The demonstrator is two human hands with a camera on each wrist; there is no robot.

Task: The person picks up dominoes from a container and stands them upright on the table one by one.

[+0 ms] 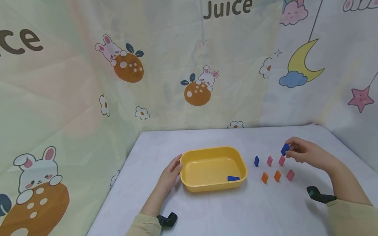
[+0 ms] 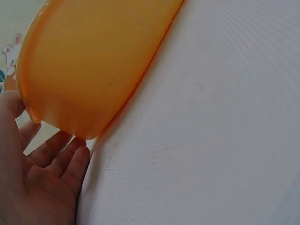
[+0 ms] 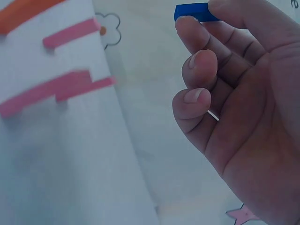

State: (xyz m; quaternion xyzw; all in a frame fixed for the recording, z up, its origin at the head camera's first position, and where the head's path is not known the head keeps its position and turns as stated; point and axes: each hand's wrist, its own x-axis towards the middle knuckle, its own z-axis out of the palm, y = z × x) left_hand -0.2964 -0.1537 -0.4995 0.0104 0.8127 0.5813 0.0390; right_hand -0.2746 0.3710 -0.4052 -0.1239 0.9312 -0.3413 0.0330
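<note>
My right hand (image 1: 307, 152) pinches a small blue block (image 1: 285, 149) between thumb and forefinger, held above the table's right side. In the right wrist view, the other fingers curl loosely below that block. My left hand (image 1: 170, 173) holds the left end of a yellow tray (image 1: 189, 188), thumb at the rim and fingers against the outer wall. Inside the tray, near its front right corner, lies another blue block (image 1: 233, 178). Close to my right hand stand a pink block (image 1: 282, 160), a second pink block (image 1: 269, 160) and a blue block (image 1: 256, 161).
A front row on the white-covered table (image 1: 224, 213) has an orange block (image 1: 264, 177), another orange block (image 1: 277, 176) and a pink block (image 1: 290, 175). Behind the table hangs a printed curtain (image 1: 165, 98). Each wrist wears a black camera mount.
</note>
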